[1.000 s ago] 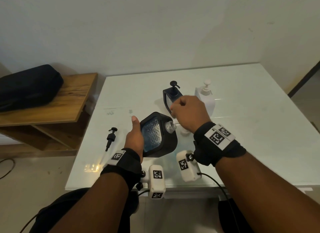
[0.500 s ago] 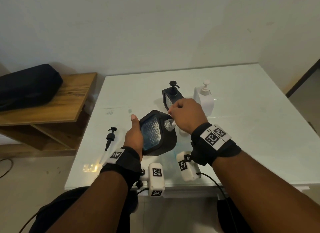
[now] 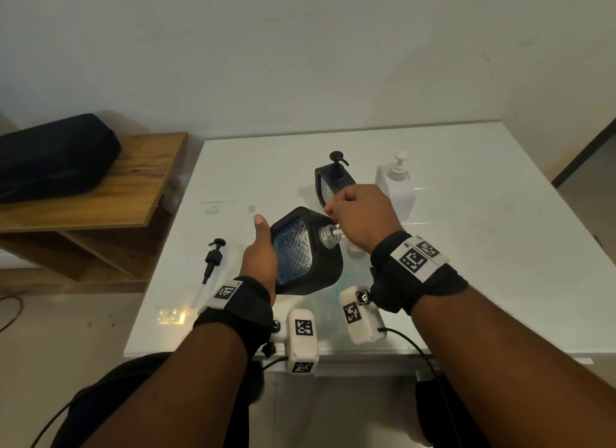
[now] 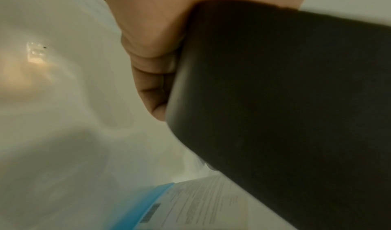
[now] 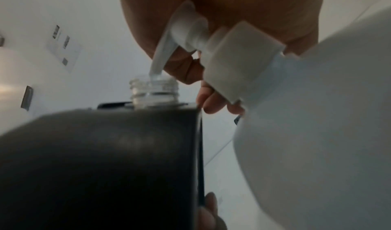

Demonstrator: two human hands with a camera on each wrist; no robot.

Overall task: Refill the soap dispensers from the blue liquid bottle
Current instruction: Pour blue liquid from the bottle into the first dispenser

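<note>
Your left hand [image 3: 261, 257] is wrapped round the side of the black square dispenser with the clear diamond-patterned window [image 3: 305, 252], thumb up along its near edge, holding it tilted off the glossy white worktop [image 3: 500, 247]. Your right hand [image 3: 361, 216] is curled round the pump of a white plastic pump bottle [image 5: 313, 133], whose spout tip sits right at the dispenser's clear threaded neck [image 3: 326, 233].

The risk here is a miss — the neck is narrow and the dispenser is leaning, so a small slip of either hand could put liquid down the black casing or onto the worktop. Tip the dispenser further and what already shows blue in its window could run out of the open neck. I can't tell whether liquid is flowing.

The dispenser sits mid-worktop, just in front of you. Its long axis runs from base to neck, and the neck points to about 2 o'clock in the head view, angled upward. Its black pump head with dip tube [image 3: 213, 257] lies flat at 9 o'clock; a second black dispenser [image 3: 333, 181] with its pump on stands at 12 o'clock.
</note>
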